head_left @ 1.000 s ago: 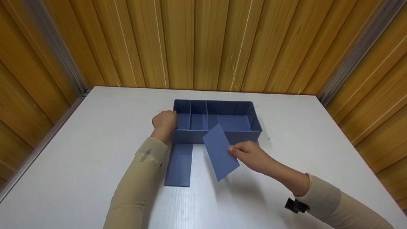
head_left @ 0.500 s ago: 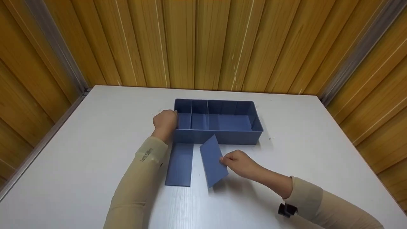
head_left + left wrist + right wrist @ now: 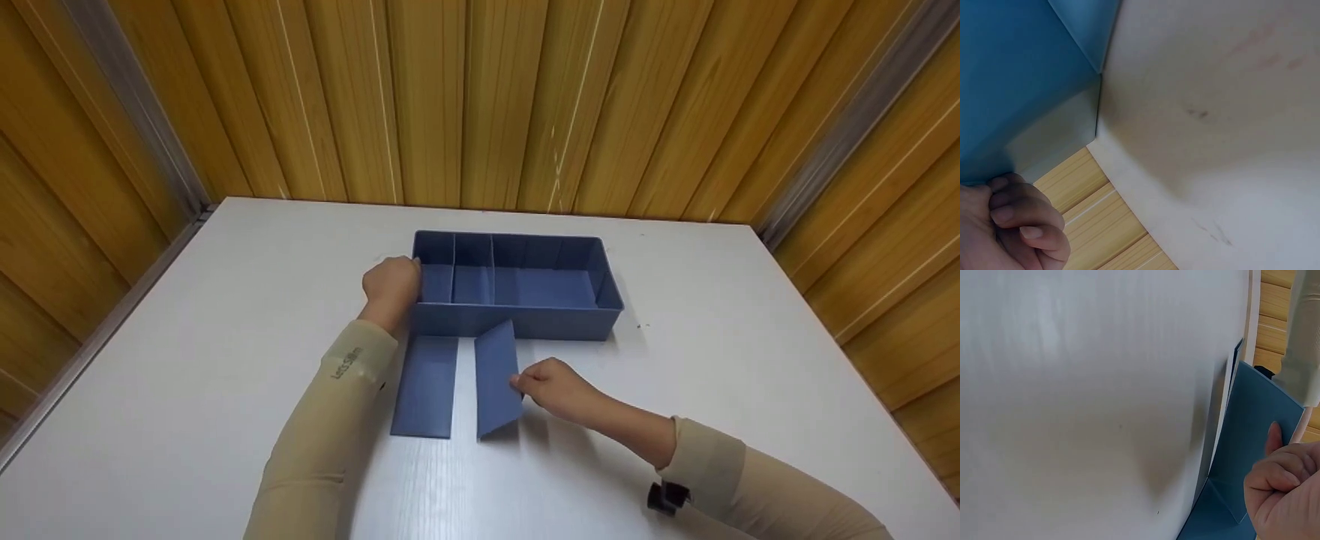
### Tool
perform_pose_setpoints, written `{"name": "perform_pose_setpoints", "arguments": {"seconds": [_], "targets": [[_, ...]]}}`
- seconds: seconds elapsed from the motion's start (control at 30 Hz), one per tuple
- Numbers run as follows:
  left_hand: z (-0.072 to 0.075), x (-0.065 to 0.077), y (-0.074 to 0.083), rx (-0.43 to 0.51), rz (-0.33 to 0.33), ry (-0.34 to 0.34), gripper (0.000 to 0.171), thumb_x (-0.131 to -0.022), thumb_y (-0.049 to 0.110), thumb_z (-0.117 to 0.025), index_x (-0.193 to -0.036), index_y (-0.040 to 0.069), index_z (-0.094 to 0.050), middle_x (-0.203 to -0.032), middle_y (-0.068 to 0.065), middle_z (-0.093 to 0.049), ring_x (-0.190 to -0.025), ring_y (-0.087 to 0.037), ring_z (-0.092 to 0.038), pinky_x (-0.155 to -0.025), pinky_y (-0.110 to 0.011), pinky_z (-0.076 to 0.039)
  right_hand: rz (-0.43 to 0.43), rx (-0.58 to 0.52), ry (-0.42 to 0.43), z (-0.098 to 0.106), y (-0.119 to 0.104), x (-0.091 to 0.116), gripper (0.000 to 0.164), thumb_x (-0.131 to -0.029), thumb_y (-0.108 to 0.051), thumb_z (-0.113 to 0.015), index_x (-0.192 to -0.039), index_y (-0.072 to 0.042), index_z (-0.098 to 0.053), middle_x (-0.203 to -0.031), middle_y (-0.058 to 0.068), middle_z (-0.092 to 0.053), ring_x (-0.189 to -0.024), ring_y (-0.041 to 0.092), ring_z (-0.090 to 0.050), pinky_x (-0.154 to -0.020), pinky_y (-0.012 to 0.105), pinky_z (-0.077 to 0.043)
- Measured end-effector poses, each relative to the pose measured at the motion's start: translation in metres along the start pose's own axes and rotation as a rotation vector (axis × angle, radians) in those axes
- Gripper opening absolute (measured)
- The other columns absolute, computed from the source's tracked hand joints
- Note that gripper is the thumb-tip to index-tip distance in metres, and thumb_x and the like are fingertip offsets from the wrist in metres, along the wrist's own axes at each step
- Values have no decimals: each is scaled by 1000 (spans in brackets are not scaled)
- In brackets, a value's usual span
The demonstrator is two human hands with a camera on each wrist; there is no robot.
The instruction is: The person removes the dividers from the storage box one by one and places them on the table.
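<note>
A blue divided box stands upright on the white table, with two upright partitions in its left part. My left hand grips the box's left wall; the left wrist view shows curled fingers at its edge. In front of the box, my right hand pinches a thin blue divider panel by its right edge. That panel is tilted, its near lower corner close to the tabletop; whether it touches is unclear. A second blue panel lies flat to its left. In the right wrist view, the held panel is seen broadside.
The white table extends around the box. A yellow wood-patterned wall rises behind the table, with similar walls at both sides. A black clip-like piece hangs from the right sleeve.
My right hand has moved left and toward me, lowering the divider panel away from the box's front wall and closer to the flat panel. The left hand keeps its hold on the box.
</note>
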State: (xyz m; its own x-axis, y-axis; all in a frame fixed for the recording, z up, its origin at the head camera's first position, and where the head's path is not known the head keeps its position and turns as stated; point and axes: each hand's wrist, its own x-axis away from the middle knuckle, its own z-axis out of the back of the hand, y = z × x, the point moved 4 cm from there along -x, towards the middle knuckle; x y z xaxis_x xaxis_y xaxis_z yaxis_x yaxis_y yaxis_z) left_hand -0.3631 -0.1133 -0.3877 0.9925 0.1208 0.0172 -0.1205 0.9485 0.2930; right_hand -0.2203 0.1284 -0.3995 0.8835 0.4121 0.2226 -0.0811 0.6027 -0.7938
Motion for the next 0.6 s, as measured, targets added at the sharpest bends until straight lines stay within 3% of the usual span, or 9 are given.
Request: {"name": "perform_pose_setpoints", "arguments": {"seconds": [0.3, 0.47, 0.6], "targets": [[0, 1, -1, -5, -19, 22, 52, -112, 32, -36, -98, -2, -74, -102, -20, -77, -93, -34, -76, -79, -50, -62, 15, 34, 6, -6, 3, -4, 48, -101, -14, -54, -56, -18, -40, -48, -11, -30, -50, 6, -24, -52, 23, -22], [0, 1, -1, -11, 2, 8, 55, -112, 33, -35, -94, 0, -75, -99, -18, -78, -90, -31, -77, -77, -48, -62, 41, 64, 3, -10, 3, -6, 49, -98, -9, -53, -52, -17, -39, -48, -13, -28, -50, 5, -24, -51, 22, -20], [-1, 1, 0, -17, 12, -1, 55, -112, 34, -34, -94, 1, -75, -99, -17, -79, -89, -29, -77, -77, -47, -63, 40, 76, 0, -13, 4, -9, 45, -98, -9, -52, -53, -6, -48, -49, -12, -31, -51, 6, -27, -52, 22, -23]]}}
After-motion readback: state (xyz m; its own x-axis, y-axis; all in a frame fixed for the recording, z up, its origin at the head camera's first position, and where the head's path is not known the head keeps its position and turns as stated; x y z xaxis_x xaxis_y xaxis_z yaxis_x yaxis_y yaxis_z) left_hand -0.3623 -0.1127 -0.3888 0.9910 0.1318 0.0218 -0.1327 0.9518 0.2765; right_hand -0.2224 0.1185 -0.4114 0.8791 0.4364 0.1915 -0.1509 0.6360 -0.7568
